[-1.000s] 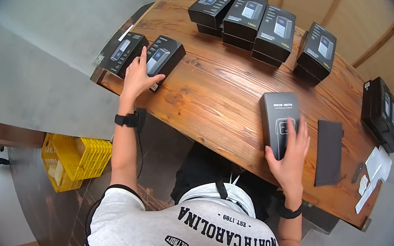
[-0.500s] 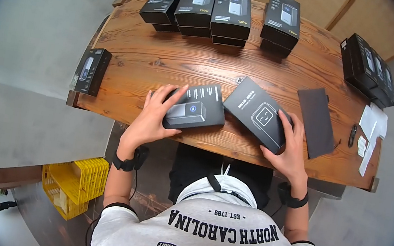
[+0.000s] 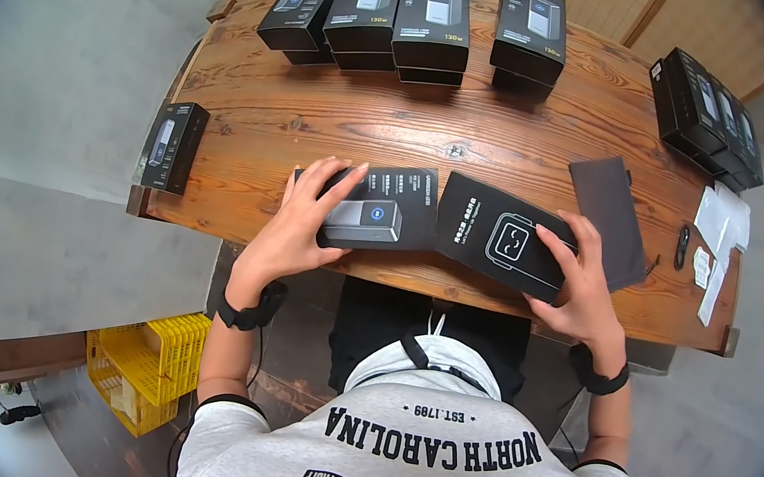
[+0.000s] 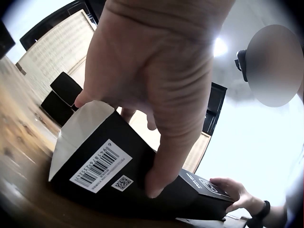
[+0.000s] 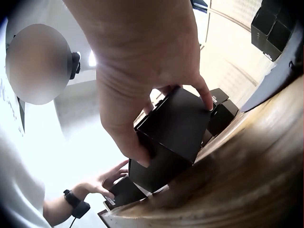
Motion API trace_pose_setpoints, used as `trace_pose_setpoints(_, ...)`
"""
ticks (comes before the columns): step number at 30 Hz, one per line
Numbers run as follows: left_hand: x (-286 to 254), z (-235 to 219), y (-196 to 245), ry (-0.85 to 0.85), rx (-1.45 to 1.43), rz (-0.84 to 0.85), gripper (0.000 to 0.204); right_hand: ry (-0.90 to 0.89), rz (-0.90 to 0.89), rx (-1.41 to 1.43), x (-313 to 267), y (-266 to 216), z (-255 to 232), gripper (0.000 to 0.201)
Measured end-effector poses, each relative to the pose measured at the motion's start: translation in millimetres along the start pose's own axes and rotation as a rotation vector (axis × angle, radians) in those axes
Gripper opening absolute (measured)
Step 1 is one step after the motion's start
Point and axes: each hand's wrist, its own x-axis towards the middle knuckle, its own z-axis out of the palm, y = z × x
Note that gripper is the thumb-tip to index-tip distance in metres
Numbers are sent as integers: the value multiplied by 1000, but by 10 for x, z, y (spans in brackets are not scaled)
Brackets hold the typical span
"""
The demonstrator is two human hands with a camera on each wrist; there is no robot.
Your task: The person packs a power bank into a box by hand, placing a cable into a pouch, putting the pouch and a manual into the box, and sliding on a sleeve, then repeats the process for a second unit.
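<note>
My left hand (image 3: 292,216) grips a black printed carton (image 3: 414,206) with a device pictured on its top, lying near the table's front edge. In the left wrist view, the thumb presses its side beside a white barcode label (image 4: 101,166), and its near end shows a pale inner surface (image 4: 80,135). To the right, my right hand (image 3: 585,287) holds a plain black box (image 3: 471,227) with a white line drawing of a smiling square face. Thumb and fingers span this box (image 5: 178,126) across its end in the right wrist view. The two facing ends nearly meet.
Several stacked black cartons (image 3: 431,26) line the wooden table's (image 3: 341,116) back edge. More cartons (image 3: 706,118) stand at the far right, and one (image 3: 175,146) at the left edge. A dark pouch (image 3: 608,212), a coiled cable (image 3: 682,246) and white wrappers (image 3: 722,223) lie right.
The left hand brought the carton from the table's left side to the front middle. The right hand turned the black box so its end faces the carton. The head view shifted too.
</note>
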Motion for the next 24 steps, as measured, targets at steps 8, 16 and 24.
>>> trace_pose_setpoints(8,11,86,42,-46,-106,31,107,-108,19,145,-7,76,-142,82)
trace_pose_setpoints(16,31,153,98,-57,-77,87,108,-174,-15,46,-40,69,-132,79)
trace_pose_setpoints(24,53,309,205,-53,-205,141,101,-142,40,189,-109,112,93,85)
